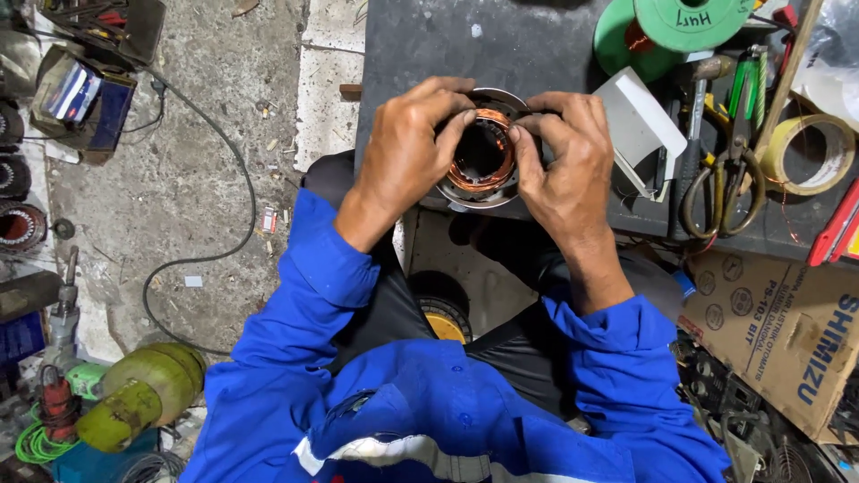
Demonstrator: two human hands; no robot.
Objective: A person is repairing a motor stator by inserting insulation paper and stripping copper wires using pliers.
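Hands meet over a round metal motor ring (481,154) wound with copper wire, which rests at the near edge of a dark workbench (420,45). The left hand (407,152) curls around the ring's left side, its fingers bent over the top rim and the thumb pressing on the copper coils. The right hand (565,165) grips the right side the same way, fingers hooked over the rim and thumb on the winding. Both hands are partly closed on the ring, which lies flat with its opening facing up.

Just to the right lies a folded white sheet (640,121), then scissors (720,183) with yellowed handles, and a roll of tape (810,154). Green spools (667,27) stand at the back of the bench. A cardboard box (787,331) sits below the bench to the right, and a black cable (228,179) trails across the concrete floor on the left.
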